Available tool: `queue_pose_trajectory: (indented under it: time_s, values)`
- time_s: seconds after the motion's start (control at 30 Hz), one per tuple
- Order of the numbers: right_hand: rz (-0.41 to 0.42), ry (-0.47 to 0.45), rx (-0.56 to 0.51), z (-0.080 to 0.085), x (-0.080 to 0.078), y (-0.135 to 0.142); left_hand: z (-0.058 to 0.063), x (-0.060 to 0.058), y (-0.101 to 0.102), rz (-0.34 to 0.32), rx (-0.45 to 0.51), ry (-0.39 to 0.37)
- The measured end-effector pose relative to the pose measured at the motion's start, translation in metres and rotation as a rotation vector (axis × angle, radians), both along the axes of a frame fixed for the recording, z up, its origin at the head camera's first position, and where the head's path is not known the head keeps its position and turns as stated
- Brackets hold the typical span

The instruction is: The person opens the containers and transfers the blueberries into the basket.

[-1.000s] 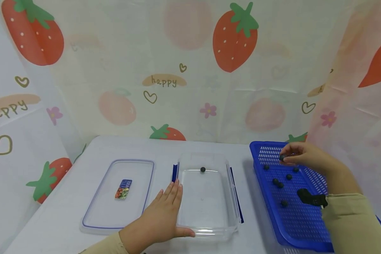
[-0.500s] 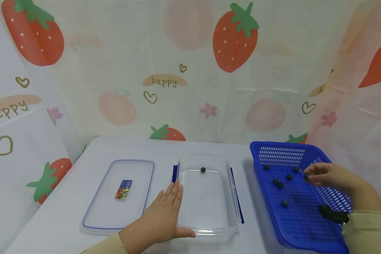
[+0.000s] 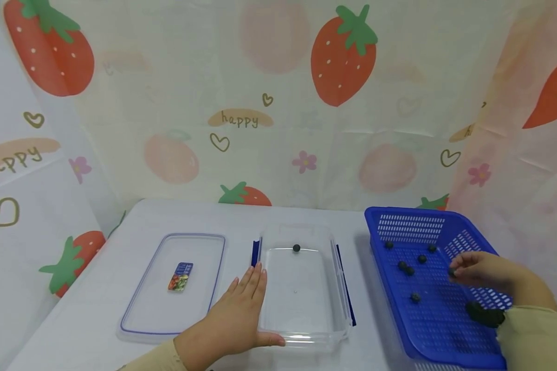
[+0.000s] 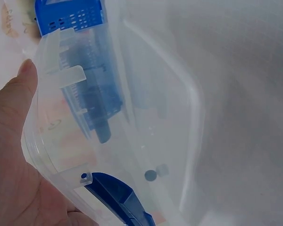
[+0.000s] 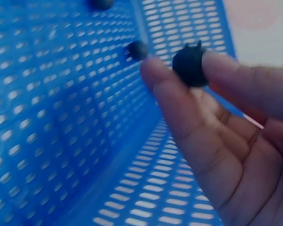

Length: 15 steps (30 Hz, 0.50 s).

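Observation:
My right hand pinches a blueberry between thumb and fingertips, over the right side of the blue basket. The berry is dark and round, its small crown pointing up in the right wrist view. Several more blueberries lie scattered on the basket floor. My left hand rests along the left rim of a clear plastic container, fingers straight, with the thumb over its near edge. One blueberry sits inside at the container's far end.
A clear lid with a blue seal and a small printed label lies flat left of the container. Blue side clips hang out from the container. A printed curtain closes off the back and sides of the white table.
My right hand has moved right and nearer, from the basket's far end to its right side, keeping the blueberry pinched. My left hand, the container and the lid have stayed put.

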State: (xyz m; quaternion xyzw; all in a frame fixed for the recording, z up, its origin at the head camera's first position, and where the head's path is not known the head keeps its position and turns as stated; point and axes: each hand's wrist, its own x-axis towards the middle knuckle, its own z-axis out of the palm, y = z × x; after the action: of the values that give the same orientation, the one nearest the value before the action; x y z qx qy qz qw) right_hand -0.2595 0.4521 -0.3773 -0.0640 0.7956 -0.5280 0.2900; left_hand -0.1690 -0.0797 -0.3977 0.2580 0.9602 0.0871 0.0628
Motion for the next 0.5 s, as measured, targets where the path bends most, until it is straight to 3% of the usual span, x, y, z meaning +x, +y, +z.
queue_pose_trajectory:
  time_s: [0.5]
  values:
    - [-0.097, -0.032, 0.079, -0.0111, 0.0016, 0.0093, 0.0009, 0.0007, 0.0007, -0.004, -0.010, 0.022]
